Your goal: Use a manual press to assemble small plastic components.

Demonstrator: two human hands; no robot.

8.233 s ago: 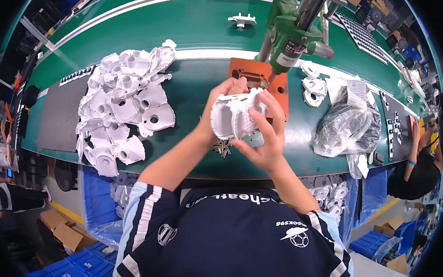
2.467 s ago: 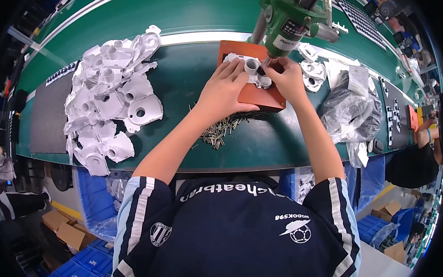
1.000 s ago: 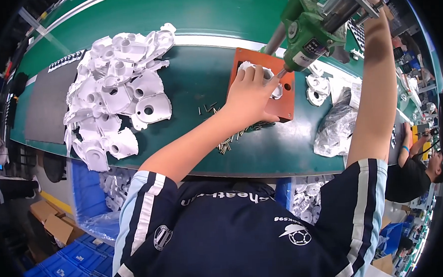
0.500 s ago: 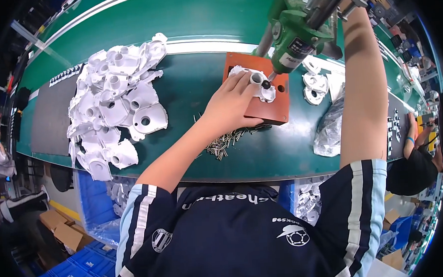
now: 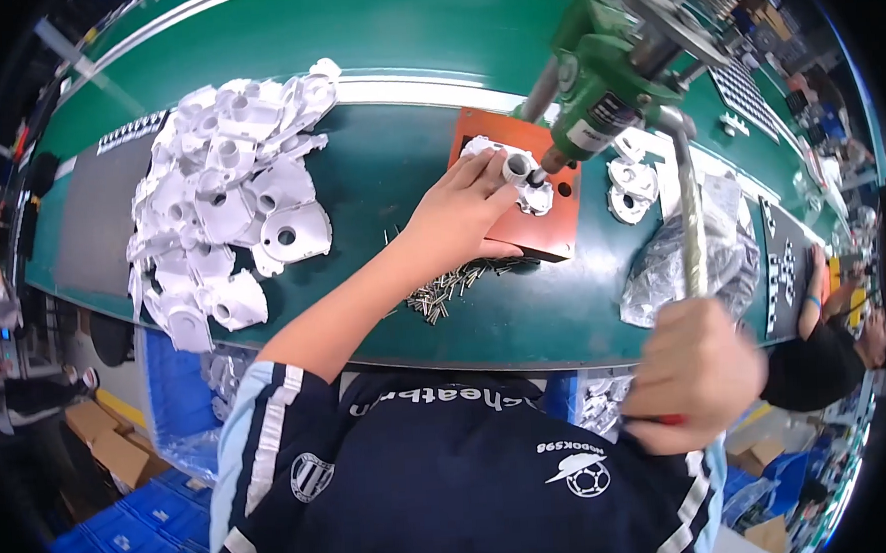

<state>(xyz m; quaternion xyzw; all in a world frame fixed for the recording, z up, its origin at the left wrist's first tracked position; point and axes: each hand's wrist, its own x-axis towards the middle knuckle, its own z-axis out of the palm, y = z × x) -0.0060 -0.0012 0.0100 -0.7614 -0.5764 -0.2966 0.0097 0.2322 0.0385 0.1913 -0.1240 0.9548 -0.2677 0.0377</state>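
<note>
A white housing part [image 5: 534, 200] with a round collar lies on an orange-brown fixture block [image 5: 546, 233]. My left hand [image 5: 460, 211] grips this part from the left, its fingers over the top and the thumb along the block's near edge. Above it leans a green press [image 5: 595, 108], its narrow tip down at a small dark piece beside the collar; whether they touch I cannot tell. My right hand [image 5: 693, 369], slightly blurred, is closed around the low end of the metal press lever [image 5: 693, 233], close to my chest.
Left of the block rises a heap of white housing parts [image 5: 229, 208]. Small metal pins [image 5: 439, 299] lie scattered in front of the block. Over to the right are a few white parts [image 5: 631, 189] and a clear plastic bag [image 5: 653, 270]. Blue bins [image 5: 174, 401] stand below the table edge.
My right hand has come down from high beside the press toward my chest, swinging the lever down with it. My left hand stays on the white part.
</note>
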